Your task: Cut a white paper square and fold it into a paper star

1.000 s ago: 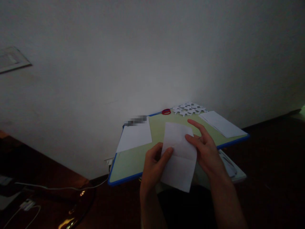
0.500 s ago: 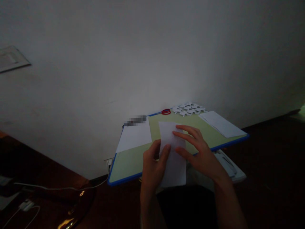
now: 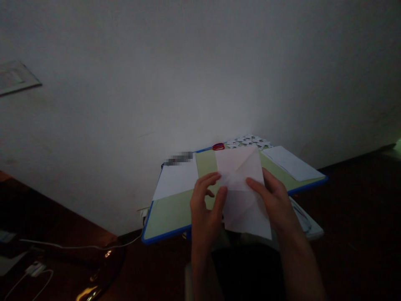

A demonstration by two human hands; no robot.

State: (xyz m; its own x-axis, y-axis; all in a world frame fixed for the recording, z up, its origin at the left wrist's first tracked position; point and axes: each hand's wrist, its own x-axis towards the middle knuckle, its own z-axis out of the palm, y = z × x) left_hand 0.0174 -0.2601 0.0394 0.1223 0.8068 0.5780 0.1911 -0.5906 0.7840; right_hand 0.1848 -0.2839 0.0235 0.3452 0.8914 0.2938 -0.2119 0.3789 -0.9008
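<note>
A white sheet of paper [image 3: 241,184] with diagonal and crosswise creases is held up over the near edge of the table. My right hand [image 3: 275,200] grips its right side, thumb in front and fingers behind. At the left edge of the sheet is my left hand [image 3: 206,205], its thumb and curved fingers apart, fingertips close to the paper or just touching it. Whether those fingertips press on the sheet is hard to see in the dim light.
The green table top [image 3: 169,213] has a blue rim. On it lie a white sheet [image 3: 177,177] at left, red-handled scissors [image 3: 218,146], folded paper pieces [image 3: 249,141] at the back and a paper stack [image 3: 293,163] at right. A wall [image 3: 200,83] stands behind.
The paper has turned over or opened to a wider face, showing creases. My right hand has moved from its front to grip the right edge; my left hand has loosened its hold.
</note>
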